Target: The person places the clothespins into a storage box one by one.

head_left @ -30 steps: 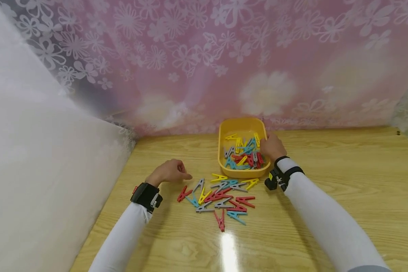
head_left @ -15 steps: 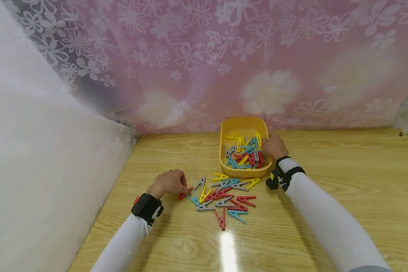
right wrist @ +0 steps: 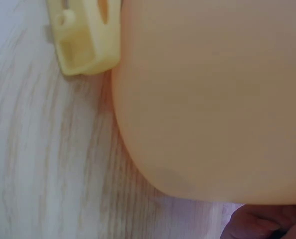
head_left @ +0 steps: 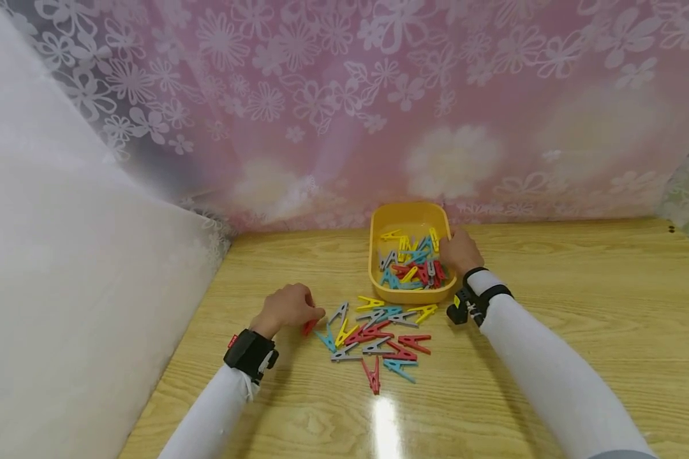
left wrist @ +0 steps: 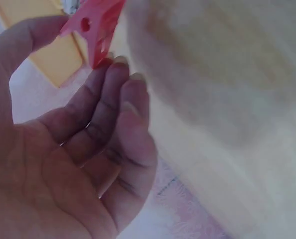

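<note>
My left hand [head_left: 289, 306] pinches a red clothespin [left wrist: 95, 30] between thumb and fingertips, at the left end of a loose spread of clothespins. In the head view most of that red clothespin is hidden under the fingers. A blue clothespin [head_left: 326, 339] and a grey clothespin [head_left: 339, 312] lie just right of the fingertips. My right hand [head_left: 461, 250] grips the right rim of a yellow basin [head_left: 410, 296], which holds many blue, red, yellow and grey clothespins. In the right wrist view the basin's wall [right wrist: 213, 109] fills most of the picture, beside a yellow clothespin [right wrist: 85, 37].
Several loose clothespins in red, yellow, grey and blue lie on the wooden table [head_left: 298, 408] in front of the basin. A pink flowered curtain [head_left: 344, 127] hangs right behind the basin. White cloth [head_left: 74, 287] borders the table on the left.
My left hand has moved slightly down onto the leftmost red clothespin and has taken hold of it. The right hand stays on the basin's rim.
</note>
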Motion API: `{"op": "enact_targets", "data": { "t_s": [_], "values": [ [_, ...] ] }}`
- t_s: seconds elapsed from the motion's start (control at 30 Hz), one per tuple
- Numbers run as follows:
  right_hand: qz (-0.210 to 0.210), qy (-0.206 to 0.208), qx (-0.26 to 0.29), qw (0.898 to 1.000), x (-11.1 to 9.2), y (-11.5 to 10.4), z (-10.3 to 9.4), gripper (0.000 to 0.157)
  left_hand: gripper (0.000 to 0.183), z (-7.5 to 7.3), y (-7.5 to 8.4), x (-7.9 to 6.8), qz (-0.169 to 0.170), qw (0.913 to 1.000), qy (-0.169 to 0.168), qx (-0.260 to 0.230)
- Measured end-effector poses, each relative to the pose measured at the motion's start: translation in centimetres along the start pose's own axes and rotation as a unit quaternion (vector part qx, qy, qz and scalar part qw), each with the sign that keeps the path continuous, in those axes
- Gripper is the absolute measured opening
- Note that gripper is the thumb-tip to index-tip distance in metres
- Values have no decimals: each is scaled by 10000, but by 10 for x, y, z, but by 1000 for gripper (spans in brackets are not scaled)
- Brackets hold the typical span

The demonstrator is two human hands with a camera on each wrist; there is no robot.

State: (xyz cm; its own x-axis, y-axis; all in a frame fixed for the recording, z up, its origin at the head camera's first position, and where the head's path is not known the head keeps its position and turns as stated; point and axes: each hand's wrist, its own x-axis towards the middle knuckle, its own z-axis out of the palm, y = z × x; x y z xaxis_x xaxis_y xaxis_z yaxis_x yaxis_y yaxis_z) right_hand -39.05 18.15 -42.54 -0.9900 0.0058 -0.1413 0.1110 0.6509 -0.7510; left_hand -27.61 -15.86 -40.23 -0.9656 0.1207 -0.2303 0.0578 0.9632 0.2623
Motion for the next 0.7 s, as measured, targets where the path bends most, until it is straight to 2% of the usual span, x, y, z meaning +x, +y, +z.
{"op": "enact_targets", "data": {
  "t_s": [0.13,0.27,0.5,0.7],
  "values": [
    [61,-15,26,10000,0,2,-1,37,27,-15,9,10,12,9993,252,-274],
    [92,-35,40,9999,1,4,-2,38,31,-36,27,26,262,9964,542,-599],
    [27,-23,50,10000,-3,3,-3,36,34,-65,75,54,752,9883,916,-959],
    [96,42,36,9999,-2,1,0,35,33,-78,115,72,1114,9803,1073,-1229]
  ]
}}
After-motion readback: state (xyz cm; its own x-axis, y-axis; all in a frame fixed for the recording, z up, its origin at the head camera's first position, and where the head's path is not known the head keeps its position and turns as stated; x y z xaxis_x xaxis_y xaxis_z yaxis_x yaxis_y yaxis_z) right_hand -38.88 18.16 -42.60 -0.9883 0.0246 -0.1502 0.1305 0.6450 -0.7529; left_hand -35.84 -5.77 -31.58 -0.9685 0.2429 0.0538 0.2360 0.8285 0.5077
